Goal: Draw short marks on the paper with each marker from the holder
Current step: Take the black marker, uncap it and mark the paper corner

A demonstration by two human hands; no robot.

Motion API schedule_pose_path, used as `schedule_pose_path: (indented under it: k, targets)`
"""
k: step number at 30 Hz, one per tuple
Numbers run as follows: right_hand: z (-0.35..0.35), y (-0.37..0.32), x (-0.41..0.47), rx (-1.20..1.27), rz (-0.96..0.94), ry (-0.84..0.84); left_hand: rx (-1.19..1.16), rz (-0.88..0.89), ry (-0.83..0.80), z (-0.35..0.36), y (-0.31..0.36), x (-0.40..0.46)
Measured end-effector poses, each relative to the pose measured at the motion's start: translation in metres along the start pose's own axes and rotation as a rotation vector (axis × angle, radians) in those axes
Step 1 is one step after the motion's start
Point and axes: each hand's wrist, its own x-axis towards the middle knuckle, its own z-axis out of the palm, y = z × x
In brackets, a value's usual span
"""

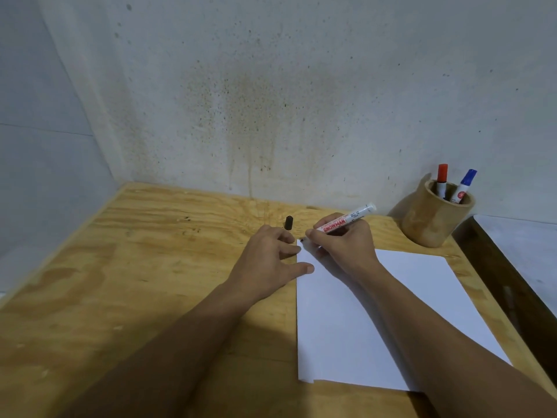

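A white sheet of paper (376, 321) lies on the plywood table (135, 267). My right hand (343, 245) grips an uncapped white marker (352, 218) with red lettering, its tip at the paper's far left corner. The marker's black cap (288, 222) stands upright on the table just beyond my left hand (271, 260). That hand rests flat beside the paper's left edge, fingers spread, its thumb touching the sheet. A round wooden holder (434, 218) at the back right contains a red-capped marker (442, 179) and a blue-capped marker (464, 185).
A stained grey wall (271, 101) rises right behind the table, with another wall at the left. The table's right edge drops to a dark gap (512, 282) beside a pale surface (524, 245).
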Motion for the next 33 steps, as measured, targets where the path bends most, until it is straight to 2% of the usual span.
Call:
schedule_pose_path:
  k: [6,16,30,33]
  targets:
    - [-0.005,0.0041,0.0059,-0.15,-0.052,0.013,-0.063,-0.015,0.003,-0.003,0.0029,-0.0012]
    - [-0.0044,0.0069,0.0023,-0.085,-0.052,0.002,-0.05,-0.027,-0.006,-0.003,0.0033,-0.0011]
    - [-0.0049,0.0082,0.0037,-0.113,-0.056,-0.035,-0.002,-0.02,-0.022,0.0009,-0.0008,0.0004]
    - [-0.0054,0.0071,0.0031,-0.097,-0.065,0.009,0.009,-0.024,-0.02,0.0007,0.0003,0.0012]
